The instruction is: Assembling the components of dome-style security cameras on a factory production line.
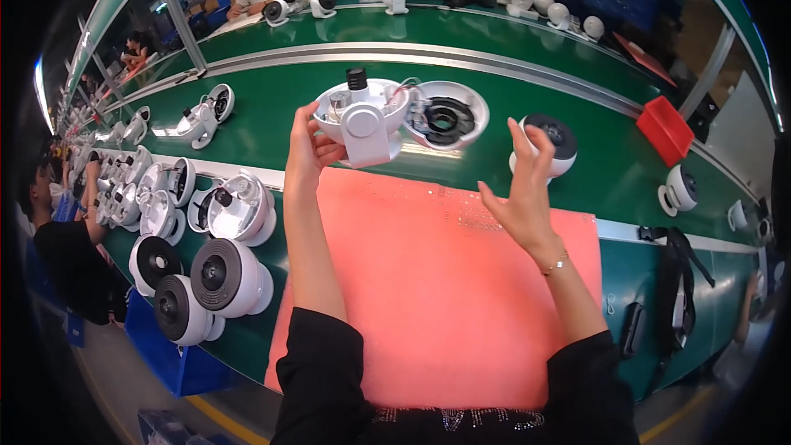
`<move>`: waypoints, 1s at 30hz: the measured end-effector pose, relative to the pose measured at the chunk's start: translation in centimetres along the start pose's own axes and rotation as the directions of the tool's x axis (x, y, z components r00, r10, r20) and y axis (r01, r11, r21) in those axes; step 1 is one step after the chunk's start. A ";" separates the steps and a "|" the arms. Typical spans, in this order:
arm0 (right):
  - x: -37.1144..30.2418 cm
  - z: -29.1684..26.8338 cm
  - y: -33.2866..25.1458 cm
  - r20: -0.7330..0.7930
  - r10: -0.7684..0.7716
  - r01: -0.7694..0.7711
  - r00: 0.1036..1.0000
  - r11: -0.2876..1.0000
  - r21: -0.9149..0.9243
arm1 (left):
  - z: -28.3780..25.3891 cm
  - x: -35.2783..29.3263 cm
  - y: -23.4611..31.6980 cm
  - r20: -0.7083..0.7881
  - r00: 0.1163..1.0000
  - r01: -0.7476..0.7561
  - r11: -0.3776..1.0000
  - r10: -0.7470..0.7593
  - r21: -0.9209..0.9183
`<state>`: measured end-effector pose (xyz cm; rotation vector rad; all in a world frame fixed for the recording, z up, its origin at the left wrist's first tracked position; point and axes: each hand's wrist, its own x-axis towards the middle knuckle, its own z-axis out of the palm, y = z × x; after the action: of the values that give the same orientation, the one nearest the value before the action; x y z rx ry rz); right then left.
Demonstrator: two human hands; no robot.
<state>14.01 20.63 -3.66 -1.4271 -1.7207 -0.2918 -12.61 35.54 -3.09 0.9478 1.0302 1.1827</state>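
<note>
One opened white housing (369, 138) is grasped at its left side by left fingers (332, 152); right fingers (522, 150) spread empty.

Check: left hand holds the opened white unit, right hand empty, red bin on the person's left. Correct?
No: the red bin is on the person's right, per the head view. Left hand holding the opened white unit, right hand empty: both correct.

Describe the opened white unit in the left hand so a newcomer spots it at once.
Find the large pink mat on the green bench. Past its far edge, the left hand holds the opened white unit: two bowl-like halves, the left with a black cylinder sticking up. Unlike the similar opened units resting farther left, this one is in the person's grasp.
</note>
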 end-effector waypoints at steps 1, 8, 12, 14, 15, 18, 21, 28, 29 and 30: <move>-0.2 -1.0 0.0 0.005 0.010 -0.010 1.000 0.999 0.032 | 1.1 -1.0 0.7 0.074 0.997 -0.001 1.000 0.000 0.010; -3.4 -5.8 1.1 -0.204 -0.430 0.412 0.879 0.902 -0.126 | 5.0 -3.9 1.6 0.257 0.965 -0.050 0.997 0.062 -0.052; -5.4 -8.4 0.2 -0.145 -0.504 0.505 0.851 0.862 -0.030 | 5.7 -4.6 0.7 0.393 0.916 -0.072 0.996 0.085 -0.046; -6.4 -9.0 -0.6 -0.127 -0.429 0.446 0.894 0.878 0.172 | 5.7 -4.4 -0.7 0.454 0.886 -0.071 0.995 0.092 -0.063; -6.6 -9.1 -1.4 -0.138 -0.350 0.376 0.927 0.870 0.318 | 4.6 -2.3 -2.1 0.770 0.632 0.221 0.933 0.084 -0.284; -7.6 -11.2 -3.5 0.306 0.011 -0.249 0.952 0.609 0.753 | 5.7 -3.5 -5.3 0.875 0.458 -0.025 0.986 0.159 -0.166; -6.9 -11.9 -4.8 0.723 0.179 -0.742 0.668 0.237 0.627 | 9.7 -4.0 -7.7 0.849 -0.001 0.128 0.842 -0.529 0.525; -6.4 -8.3 -3.6 0.878 0.244 -0.890 0.412 -0.100 0.446 | 11.2 -8.6 -7.3 0.823 0.056 -0.372 0.753 -0.565 0.543; -6.4 -8.3 -3.6 0.873 0.232 -0.884 0.428 -0.093 0.458 | 10.1 -9.6 -6.3 0.862 0.240 -0.400 0.763 -0.447 0.507; -6.7 -8.2 -3.4 0.868 0.231 -0.879 0.441 -0.087 0.469 | 9.0 -10.6 -5.9 0.863 0.403 -0.433 0.767 -0.305 0.473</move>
<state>14.60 9.63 -2.45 -1.0940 -0.8730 1.6800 -3.22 23.88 -4.99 1.9367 0.3936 0.1019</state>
